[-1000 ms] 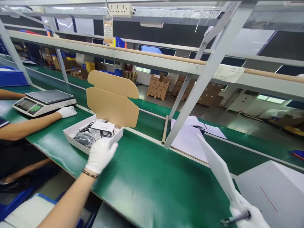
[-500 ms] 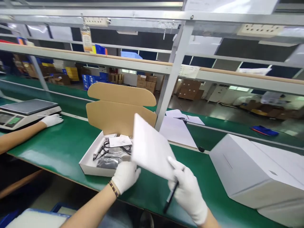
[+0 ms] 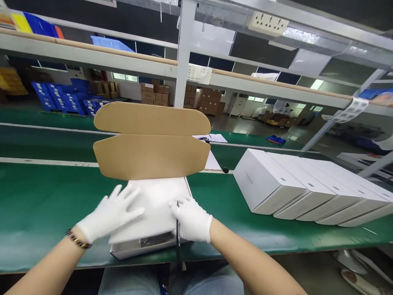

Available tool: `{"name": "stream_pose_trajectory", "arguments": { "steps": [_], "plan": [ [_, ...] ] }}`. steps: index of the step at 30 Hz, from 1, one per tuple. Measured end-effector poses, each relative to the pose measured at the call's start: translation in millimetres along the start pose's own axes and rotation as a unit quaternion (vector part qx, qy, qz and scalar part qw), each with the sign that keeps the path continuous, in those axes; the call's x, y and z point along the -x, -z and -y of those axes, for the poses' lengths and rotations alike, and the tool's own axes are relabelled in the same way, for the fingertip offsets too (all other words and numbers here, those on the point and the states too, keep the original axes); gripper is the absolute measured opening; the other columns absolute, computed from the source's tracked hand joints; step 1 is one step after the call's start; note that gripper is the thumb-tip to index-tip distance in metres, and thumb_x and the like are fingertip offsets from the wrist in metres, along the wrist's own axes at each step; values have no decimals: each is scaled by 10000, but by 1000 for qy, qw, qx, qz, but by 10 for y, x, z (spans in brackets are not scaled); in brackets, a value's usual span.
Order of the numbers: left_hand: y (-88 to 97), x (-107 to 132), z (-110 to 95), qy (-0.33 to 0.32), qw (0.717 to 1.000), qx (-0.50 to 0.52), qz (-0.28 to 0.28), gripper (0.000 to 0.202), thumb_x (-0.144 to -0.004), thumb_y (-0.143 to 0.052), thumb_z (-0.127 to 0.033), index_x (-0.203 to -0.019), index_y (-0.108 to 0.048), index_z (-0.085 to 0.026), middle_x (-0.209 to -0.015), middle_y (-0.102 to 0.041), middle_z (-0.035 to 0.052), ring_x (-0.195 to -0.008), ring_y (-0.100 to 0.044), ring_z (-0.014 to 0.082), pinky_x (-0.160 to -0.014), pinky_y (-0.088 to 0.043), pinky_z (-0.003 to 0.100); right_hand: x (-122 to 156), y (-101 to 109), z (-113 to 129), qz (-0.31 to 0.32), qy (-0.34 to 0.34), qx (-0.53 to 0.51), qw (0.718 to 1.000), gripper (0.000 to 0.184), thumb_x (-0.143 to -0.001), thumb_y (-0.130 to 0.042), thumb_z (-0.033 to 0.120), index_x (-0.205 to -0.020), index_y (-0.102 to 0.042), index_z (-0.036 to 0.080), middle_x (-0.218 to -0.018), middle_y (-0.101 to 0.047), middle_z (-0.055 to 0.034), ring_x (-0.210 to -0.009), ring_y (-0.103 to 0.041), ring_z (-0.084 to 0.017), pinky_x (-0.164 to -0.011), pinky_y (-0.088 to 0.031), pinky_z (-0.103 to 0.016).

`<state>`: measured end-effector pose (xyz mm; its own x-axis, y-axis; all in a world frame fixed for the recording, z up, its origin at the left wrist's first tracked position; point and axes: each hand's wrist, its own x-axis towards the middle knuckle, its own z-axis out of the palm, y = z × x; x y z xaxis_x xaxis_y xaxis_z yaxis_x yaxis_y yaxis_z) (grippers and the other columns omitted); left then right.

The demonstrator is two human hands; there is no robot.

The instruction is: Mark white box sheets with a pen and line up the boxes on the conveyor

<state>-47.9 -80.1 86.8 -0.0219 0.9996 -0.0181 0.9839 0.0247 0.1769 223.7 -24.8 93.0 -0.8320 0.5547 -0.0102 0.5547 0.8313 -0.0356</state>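
Note:
An open cardboard mailer box [image 3: 152,155] stands at the table's front, its brown lid raised at the back. A white foam-like sheet [image 3: 156,200] lies over the box's opening, slightly askew. Beneath its front edge, part of a dark item [image 3: 157,239] shows; the rest of the contents is hidden. My left hand [image 3: 107,215], white-gloved, rests with fingers spread on the sheet's left side. At the sheet's right side my gloved right hand [image 3: 193,219] is closed round a black pen [image 3: 178,235], which points downward, and its fingers touch the sheet.
Several white boxes [image 3: 276,180] stand in a row on the right of the green table [image 3: 43,205]. Papers [image 3: 212,160] and a small black object [image 3: 225,170] lie behind the box. A metal frame post [image 3: 184,53] rises behind the lid.
The white sheet has come from the air in my right hand down onto the box, covering the cables and bags. My left hand has moved onto its left side. The view has turned right.

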Motion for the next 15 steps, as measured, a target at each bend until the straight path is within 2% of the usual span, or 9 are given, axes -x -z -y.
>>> {"name": "stream_pose_trajectory", "arguments": {
  "steps": [1,3,6,8,11,13,15],
  "plan": [
    [-101,-122,-61,-18,1000,-15,2,769,-821,-520,-662,-1464,-469,-242,-1589,-314,140,-1450,-227,455,-1076,-334,666,-48,-14,-52,-3,-6,-36,999,662,-685,-780,369,-1231,-580,53,-1040,-617,-179,-991,-561,-340,-918,-472,-474],
    [-269,-283,-159,-60,998,-15,-29,773,-842,-504,-655,-1442,-498,-167,-1550,-371,197,-1451,-220,447,-1098,-334,619,-148,-71,-167,-23,-41,-111,993,724,-661,-820,482,-1235,-583,110,-1075,-607,-142,-1016,-543,-328,-951,-467,-468],
    [-330,-383,-199,-94,994,2,-62,755,-857,-487,-646,-1414,-525,-138,-1540,-387,189,-1461,-217,403,-1122,-348,529,-276,-198,-294,-73,-109,-156,979,840,-649,-850,507,-1322,-527,122,-1168,-578,-141,-1121,-494,-338,-1020,-427,-470],
    [-259,-415,-193,-89,996,12,-29,767,-849,-483,-651,-1435,-498,-156,-1556,-369,168,-1417,-320,404,-1055,-427,511,-317,-272,-324,-93,-118,-159,976,867,-656,-846,516,-1340,-510,103,-1214,-556,-158,-1174,-470,-344,-1050,-403,-477],
    [-138,-452,-217,-55,996,9,71,817,-834,-462,-672,-1495,-410,-195,-1571,-354,137,-1229,-542,415,-899,-518,525,-322,-332,-321,-89,-114,-169,975,898,-649,-832,555,-1347,-499,98,-1236,-543,-177,-1167,-484,-349,-1021,-429,-490],
    [-128,-477,-257,-42,995,11,93,839,-824,-464,-686,-1511,-383,-211,-1579,-346,120,-1242,-531,419,-892,-519,523,-328,-353,-314,-86,-123,-180,972,920,-633,-835,575,-1350,-494,110,-1224,-550,-169,-1136,-505,-346,-989,-453,-490],
    [-174,-510,-295,-64,996,15,61,815,-832,-464,-679,-1501,-402,-217,-1557,-390,115,-1363,-407,408,-1005,-456,526,-354,-374,-321,-91,-132,-190,969,898,-631,-837,572,-1327,-504,112,-1206,-559,-162,-1130,-512,-345,-989,-455,-491]
  ]
}}
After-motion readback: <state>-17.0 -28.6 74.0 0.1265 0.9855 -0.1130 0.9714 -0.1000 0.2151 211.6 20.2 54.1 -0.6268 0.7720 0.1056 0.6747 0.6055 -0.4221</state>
